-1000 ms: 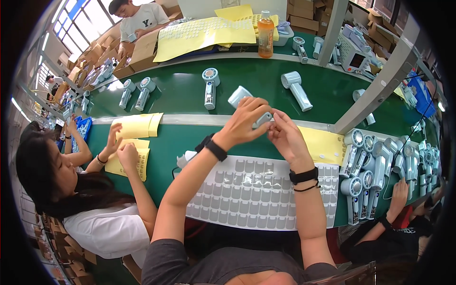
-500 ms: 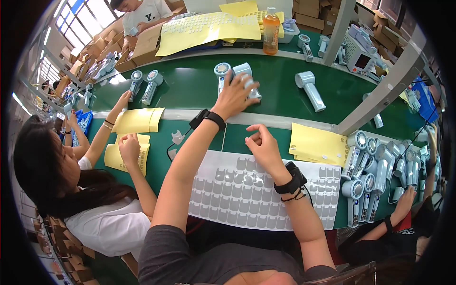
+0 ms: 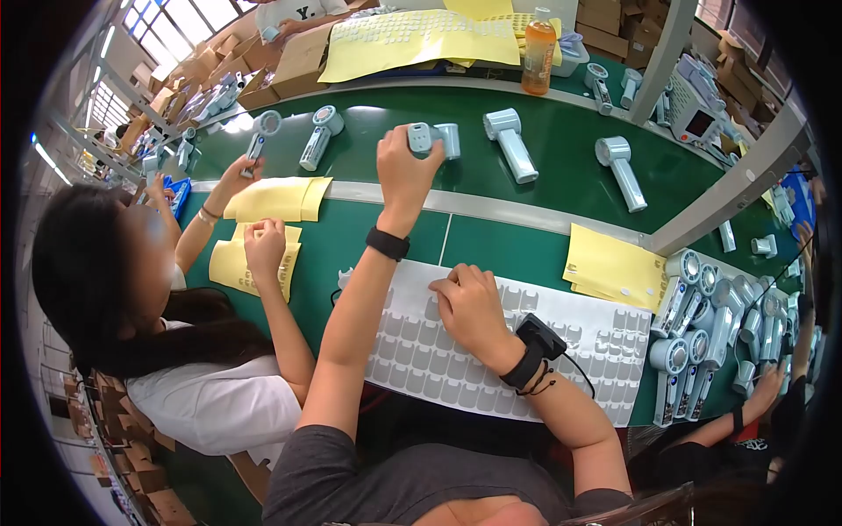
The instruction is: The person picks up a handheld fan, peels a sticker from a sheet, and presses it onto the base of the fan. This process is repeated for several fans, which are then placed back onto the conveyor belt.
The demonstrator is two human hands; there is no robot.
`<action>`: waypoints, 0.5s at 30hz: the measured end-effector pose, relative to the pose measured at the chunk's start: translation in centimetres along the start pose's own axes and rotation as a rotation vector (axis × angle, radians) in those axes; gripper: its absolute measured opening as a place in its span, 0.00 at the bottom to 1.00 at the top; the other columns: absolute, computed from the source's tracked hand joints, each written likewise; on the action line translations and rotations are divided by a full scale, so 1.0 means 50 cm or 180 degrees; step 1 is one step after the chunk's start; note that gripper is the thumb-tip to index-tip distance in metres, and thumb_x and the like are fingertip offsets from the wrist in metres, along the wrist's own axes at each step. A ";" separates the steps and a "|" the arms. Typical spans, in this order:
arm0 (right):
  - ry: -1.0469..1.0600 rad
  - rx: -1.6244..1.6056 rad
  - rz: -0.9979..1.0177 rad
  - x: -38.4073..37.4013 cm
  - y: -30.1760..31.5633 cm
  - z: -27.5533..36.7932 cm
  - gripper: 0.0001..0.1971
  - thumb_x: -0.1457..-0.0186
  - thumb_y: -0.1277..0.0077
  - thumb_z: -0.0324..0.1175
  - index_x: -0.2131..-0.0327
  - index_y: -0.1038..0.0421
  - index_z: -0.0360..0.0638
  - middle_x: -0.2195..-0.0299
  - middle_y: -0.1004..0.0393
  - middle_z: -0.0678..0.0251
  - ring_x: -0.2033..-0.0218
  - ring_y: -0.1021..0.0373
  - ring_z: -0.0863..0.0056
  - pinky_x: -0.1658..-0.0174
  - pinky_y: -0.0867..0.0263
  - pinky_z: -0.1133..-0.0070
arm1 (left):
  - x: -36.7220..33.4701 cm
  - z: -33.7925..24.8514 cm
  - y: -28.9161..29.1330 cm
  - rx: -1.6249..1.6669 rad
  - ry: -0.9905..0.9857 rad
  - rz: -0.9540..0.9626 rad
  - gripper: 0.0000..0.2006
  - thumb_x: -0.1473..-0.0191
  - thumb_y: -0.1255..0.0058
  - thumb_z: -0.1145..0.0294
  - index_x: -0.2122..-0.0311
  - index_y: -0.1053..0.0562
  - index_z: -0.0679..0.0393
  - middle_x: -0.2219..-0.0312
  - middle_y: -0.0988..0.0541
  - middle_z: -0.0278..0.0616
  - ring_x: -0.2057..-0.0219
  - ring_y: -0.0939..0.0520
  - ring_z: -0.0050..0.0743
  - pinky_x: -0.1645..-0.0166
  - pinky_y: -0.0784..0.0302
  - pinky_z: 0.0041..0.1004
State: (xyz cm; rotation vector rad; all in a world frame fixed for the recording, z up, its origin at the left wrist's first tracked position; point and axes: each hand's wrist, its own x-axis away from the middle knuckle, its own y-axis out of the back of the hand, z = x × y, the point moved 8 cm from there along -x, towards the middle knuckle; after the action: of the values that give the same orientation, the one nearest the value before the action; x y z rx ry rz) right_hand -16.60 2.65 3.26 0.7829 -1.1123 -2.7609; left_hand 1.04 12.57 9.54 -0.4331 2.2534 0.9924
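My left hand (image 3: 408, 175) is raised over the far green surface, its fingers wrapped round a pale blue handheld fan. The fan's squared end (image 3: 419, 137) points up between thumb and fingers, and its round head (image 3: 450, 140) shows just right of the hand. Low over a white sheet (image 3: 399, 285) of grey die-cut stickers (image 3: 421, 355) is my right hand (image 3: 474, 311). Its fingers are bent and closed near the sheet's upper rows; whatever lies between the fingertips is hidden. Both wrists wear black bands, the right one with a small device and a cable.
Two fans (image 3: 510, 145) (image 3: 621, 174) lie beyond on the green surface. Several more fans (image 3: 693, 351) are grouped at right, below a yellow sheet (image 3: 605, 263). A metal post (image 3: 719, 197) slants there. At left, a co-worker's hand (image 3: 239, 175) holds a fan. An orange bottle (image 3: 538, 57) stands behind.
My left hand has gone from reaching flat over two fans to gripping one, lifted and turned. My right hand has moved down and left onto the sticker sheet. The co-worker has lifted a fan.
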 end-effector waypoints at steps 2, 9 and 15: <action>0.0070 0.0009 0.0012 -0.005 -0.013 0.014 0.08 0.52 0.46 0.23 0.66 0.22 0.41 0.73 0.32 0.63 0.67 0.34 0.65 0.62 0.42 0.71 | -0.004 0.000 0.055 0.0278 0.0119 -0.0408 0.18 0.55 0.37 0.69 0.58 0.26 0.63 0.69 0.23 0.46 0.68 0.24 0.40 0.61 0.26 0.34; 0.0140 -0.0174 -0.0042 -0.023 -0.079 0.053 0.09 0.52 0.46 0.24 0.65 0.22 0.41 0.72 0.32 0.61 0.66 0.34 0.63 0.63 0.42 0.69 | -0.022 -0.037 0.154 0.1575 0.0495 -0.0859 0.15 0.50 0.38 0.66 0.60 0.26 0.61 0.73 0.26 0.36 0.70 0.27 0.23 0.65 0.30 0.23; -0.0108 -0.0437 -0.0285 -0.020 -0.088 0.045 0.05 0.53 0.47 0.23 0.70 0.26 0.40 0.73 0.32 0.59 0.66 0.34 0.59 0.63 0.41 0.67 | -0.025 -0.064 0.168 0.1813 0.0491 -0.0884 0.14 0.48 0.38 0.65 0.61 0.27 0.61 0.72 0.27 0.31 0.70 0.30 0.15 0.65 0.32 0.19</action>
State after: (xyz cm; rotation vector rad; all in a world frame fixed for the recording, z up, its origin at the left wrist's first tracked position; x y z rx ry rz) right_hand -16.24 7.56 2.12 0.7908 -0.9017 -2.8971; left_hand -3.70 15.79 16.58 -0.5561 2.3975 0.1623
